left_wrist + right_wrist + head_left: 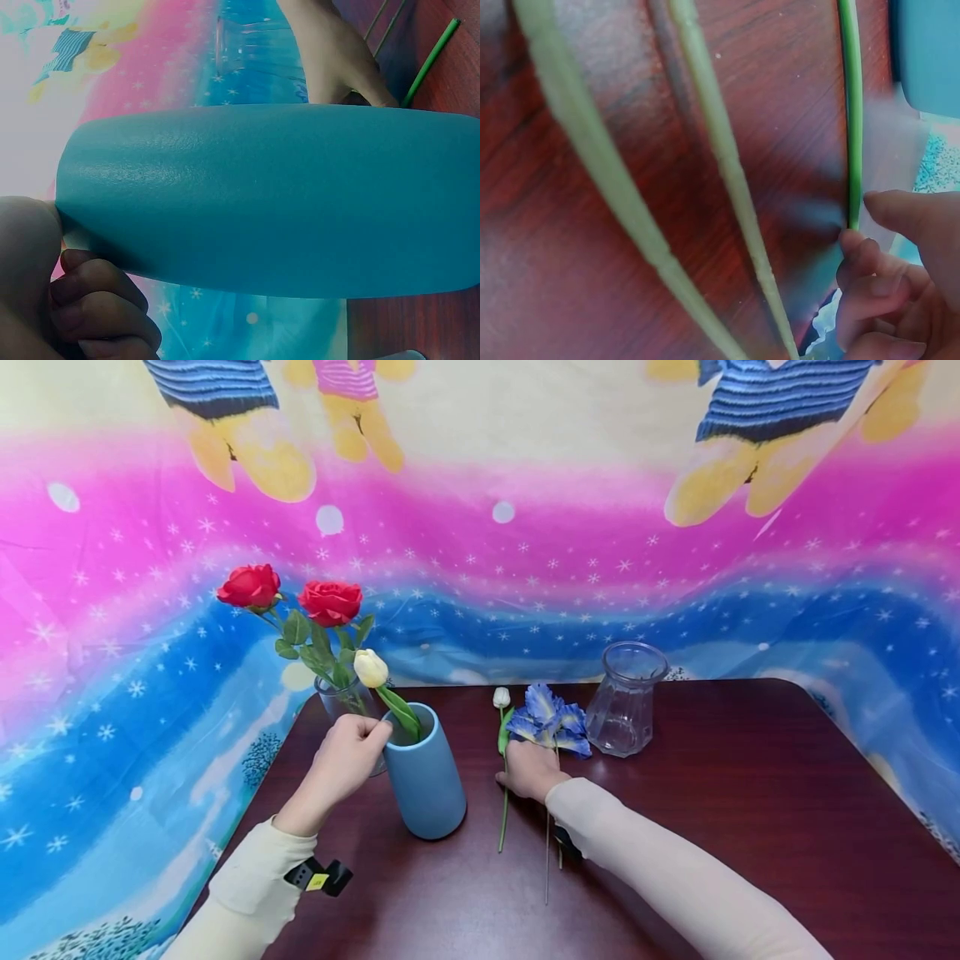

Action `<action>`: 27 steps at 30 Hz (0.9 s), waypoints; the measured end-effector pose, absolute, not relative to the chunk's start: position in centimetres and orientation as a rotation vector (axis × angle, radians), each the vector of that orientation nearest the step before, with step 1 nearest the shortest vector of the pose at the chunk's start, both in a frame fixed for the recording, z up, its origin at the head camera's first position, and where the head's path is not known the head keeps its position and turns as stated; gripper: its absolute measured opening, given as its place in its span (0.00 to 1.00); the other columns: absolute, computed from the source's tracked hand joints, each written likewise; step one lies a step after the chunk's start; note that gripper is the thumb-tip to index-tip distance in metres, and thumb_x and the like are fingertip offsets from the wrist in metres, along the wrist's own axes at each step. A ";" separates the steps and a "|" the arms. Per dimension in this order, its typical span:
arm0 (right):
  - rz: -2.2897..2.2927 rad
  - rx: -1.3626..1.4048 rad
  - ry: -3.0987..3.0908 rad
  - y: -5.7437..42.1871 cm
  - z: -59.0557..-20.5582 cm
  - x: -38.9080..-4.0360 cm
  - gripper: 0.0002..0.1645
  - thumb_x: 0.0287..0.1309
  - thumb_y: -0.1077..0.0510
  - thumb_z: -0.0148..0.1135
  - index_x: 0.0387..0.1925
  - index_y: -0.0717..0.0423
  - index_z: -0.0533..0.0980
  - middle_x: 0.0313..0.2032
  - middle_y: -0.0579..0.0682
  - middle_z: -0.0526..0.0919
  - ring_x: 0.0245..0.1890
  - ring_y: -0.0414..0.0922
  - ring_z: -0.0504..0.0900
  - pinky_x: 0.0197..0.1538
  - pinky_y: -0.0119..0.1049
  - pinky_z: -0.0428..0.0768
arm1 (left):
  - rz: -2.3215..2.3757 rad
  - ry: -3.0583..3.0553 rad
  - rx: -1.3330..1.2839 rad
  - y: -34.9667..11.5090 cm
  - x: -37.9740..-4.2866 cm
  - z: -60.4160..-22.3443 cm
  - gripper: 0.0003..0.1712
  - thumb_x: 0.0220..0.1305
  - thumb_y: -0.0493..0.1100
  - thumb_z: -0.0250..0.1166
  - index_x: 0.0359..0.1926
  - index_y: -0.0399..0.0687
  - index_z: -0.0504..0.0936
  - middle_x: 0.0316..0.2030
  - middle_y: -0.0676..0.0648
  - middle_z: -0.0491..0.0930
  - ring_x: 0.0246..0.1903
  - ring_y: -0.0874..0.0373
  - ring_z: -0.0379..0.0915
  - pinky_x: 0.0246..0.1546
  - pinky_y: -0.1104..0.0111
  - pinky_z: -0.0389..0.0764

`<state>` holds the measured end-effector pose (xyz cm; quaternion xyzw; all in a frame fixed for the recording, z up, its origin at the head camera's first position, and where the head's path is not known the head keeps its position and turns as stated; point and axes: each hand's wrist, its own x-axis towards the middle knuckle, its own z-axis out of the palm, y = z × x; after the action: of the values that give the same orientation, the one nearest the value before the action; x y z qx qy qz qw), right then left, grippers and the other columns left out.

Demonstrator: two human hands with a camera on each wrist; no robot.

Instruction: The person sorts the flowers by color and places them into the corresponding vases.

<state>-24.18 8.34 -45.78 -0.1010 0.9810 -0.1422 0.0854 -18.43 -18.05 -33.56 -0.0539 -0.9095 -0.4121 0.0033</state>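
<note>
My left hand (pixel 348 752) grips the rim of a blue vase (pixel 429 785), its fingers curled at the rim in the left wrist view. A cream tulip (pixel 371 668) leans out of this vase toward the left. To the right, my right hand (pixel 531 768) is low over the table, with thumb and index finger close around the green stem of a smaller white tulip (pixel 502 697). That stem (pixel 853 112) runs up from the fingertips in the right wrist view. Beside it lies a blue-purple iris (pixel 551 714); two paler stems (pixel 727 161) pass under the right wrist.
A clear glass vase (pixel 345 697) with two red roses (pixel 330 602) stands behind the left hand. Another clear glass vase (pixel 622 731) stands right of the iris. The dark wooden table (pixel 750 793) has a printed cloth backdrop (pixel 480 543) behind it.
</note>
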 end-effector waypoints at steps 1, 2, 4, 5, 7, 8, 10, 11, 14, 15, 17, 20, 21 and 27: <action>-0.417 -0.302 2.924 8.3 -45.8 -24.2 0.25 0.60 0.47 0.70 0.13 0.49 0.71 0.15 0.45 0.75 0.20 0.43 0.77 0.25 0.45 0.76 | -1.292 -2.852 -0.171 -18.1 -18.4 -33.6 0.25 0.68 0.44 0.50 0.12 0.50 0.61 0.10 0.54 0.56 0.12 0.56 0.53 0.15 0.68 0.54; -0.409 -0.306 2.923 8.3 -45.7 -24.2 0.24 0.60 0.47 0.70 0.14 0.49 0.72 0.16 0.45 0.75 0.21 0.43 0.77 0.27 0.46 0.77 | -1.291 -2.852 -0.173 -18.1 -18.4 -33.6 0.25 0.68 0.44 0.50 0.12 0.50 0.61 0.10 0.54 0.57 0.12 0.56 0.53 0.14 0.68 0.53; -0.402 -0.314 2.915 8.3 -45.5 -24.1 0.23 0.61 0.49 0.70 0.15 0.49 0.72 0.17 0.45 0.76 0.22 0.43 0.78 0.28 0.47 0.78 | -1.290 -2.853 -0.176 -18.1 -18.4 -33.6 0.25 0.68 0.44 0.50 0.12 0.50 0.61 0.09 0.55 0.57 0.12 0.56 0.53 0.14 0.68 0.53; -0.400 -0.319 2.909 8.3 -45.5 -24.1 0.23 0.61 0.49 0.70 0.15 0.49 0.72 0.17 0.45 0.76 0.22 0.43 0.78 0.29 0.47 0.78 | -1.288 -2.853 -0.176 -18.1 -18.4 -33.6 0.25 0.68 0.44 0.50 0.12 0.50 0.61 0.09 0.55 0.57 0.12 0.56 0.54 0.14 0.68 0.53; -0.404 -0.325 2.888 8.3 -45.3 -24.0 0.22 0.62 0.51 0.69 0.16 0.50 0.71 0.18 0.46 0.75 0.22 0.43 0.78 0.30 0.46 0.78 | -1.287 -2.852 -0.177 -18.1 -18.4 -33.6 0.25 0.68 0.44 0.50 0.12 0.50 0.62 0.09 0.55 0.57 0.11 0.56 0.54 0.14 0.68 0.54; -0.405 -0.324 2.877 8.3 -45.1 -24.1 0.21 0.62 0.52 0.69 0.17 0.50 0.71 0.18 0.46 0.75 0.23 0.43 0.77 0.30 0.46 0.77 | -1.285 -2.852 -0.176 -18.1 -18.4 -33.6 0.25 0.68 0.44 0.50 0.12 0.50 0.62 0.09 0.55 0.57 0.11 0.56 0.54 0.14 0.68 0.54; -0.409 -0.316 2.852 8.3 -45.0 -24.1 0.21 0.63 0.52 0.68 0.17 0.50 0.71 0.18 0.46 0.75 0.23 0.43 0.77 0.31 0.45 0.77 | -1.283 -2.854 -0.175 -18.0 -18.4 -33.6 0.25 0.68 0.44 0.50 0.12 0.50 0.62 0.09 0.55 0.58 0.12 0.56 0.54 0.14 0.68 0.54; -0.407 -0.309 2.838 8.3 -44.9 -24.1 0.21 0.63 0.52 0.68 0.17 0.50 0.71 0.19 0.45 0.75 0.24 0.43 0.77 0.31 0.45 0.76 | -1.284 -2.855 -0.172 -18.0 -18.4 -33.6 0.25 0.68 0.44 0.50 0.12 0.50 0.62 0.09 0.55 0.58 0.12 0.56 0.54 0.14 0.68 0.54; -0.402 -0.279 2.809 8.3 -44.6 -24.1 0.21 0.62 0.52 0.69 0.17 0.50 0.73 0.21 0.45 0.77 0.25 0.43 0.77 0.34 0.46 0.77 | -1.287 -2.859 -0.164 -18.0 -18.3 -33.6 0.25 0.68 0.44 0.50 0.12 0.50 0.62 0.09 0.55 0.58 0.12 0.55 0.55 0.14 0.68 0.54; -0.397 -0.269 2.800 8.3 -44.5 -24.1 0.20 0.62 0.52 0.69 0.17 0.50 0.73 0.21 0.45 0.77 0.26 0.43 0.77 0.35 0.46 0.78 | -1.288 -2.859 -0.163 -18.0 -18.3 -33.6 0.25 0.68 0.44 0.50 0.12 0.50 0.62 0.09 0.55 0.58 0.12 0.55 0.55 0.14 0.68 0.54; -0.398 -0.254 2.783 8.3 -44.4 -24.1 0.20 0.62 0.52 0.69 0.17 0.50 0.74 0.23 0.44 0.78 0.27 0.43 0.76 0.36 0.46 0.78 | -1.291 -2.857 -0.162 -18.0 -18.3 -33.6 0.25 0.68 0.44 0.50 0.12 0.50 0.62 0.09 0.55 0.58 0.12 0.55 0.55 0.14 0.68 0.54; -0.416 -0.243 2.756 8.3 -44.2 -24.0 0.19 0.62 0.54 0.68 0.18 0.52 0.73 0.23 0.46 0.76 0.27 0.44 0.74 0.34 0.45 0.76 | -1.291 -2.852 -0.166 -18.0 -18.4 -33.6 0.25 0.69 0.44 0.50 0.12 0.50 0.61 0.09 0.55 0.58 0.12 0.56 0.54 0.14 0.68 0.54; -0.424 -0.241 2.749 8.3 -44.2 -24.0 0.18 0.61 0.54 0.68 0.19 0.52 0.73 0.23 0.46 0.76 0.27 0.45 0.74 0.34 0.44 0.75 | -1.291 -2.850 -0.168 -18.0 -18.4 -33.6 0.25 0.68 0.44 0.50 0.12 0.50 0.61 0.09 0.55 0.58 0.12 0.56 0.54 0.14 0.68 0.54; -0.458 -0.222 2.727 8.5 -44.1 -23.8 0.17 0.57 0.52 0.71 0.22 0.53 0.72 0.25 0.48 0.75 0.28 0.47 0.73 0.32 0.44 0.73 | -1.296 -2.847 -0.174 -18.0 -18.4 -33.6 0.25 0.68 0.44 0.50 0.12 0.50 0.61 0.09 0.55 0.57 0.12 0.56 0.54 0.14 0.68 0.54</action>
<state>-23.85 8.46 -44.10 -0.0787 0.9665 -0.1622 0.1829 -18.42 -18.02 -33.60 -0.0556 -0.9088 -0.4135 0.0043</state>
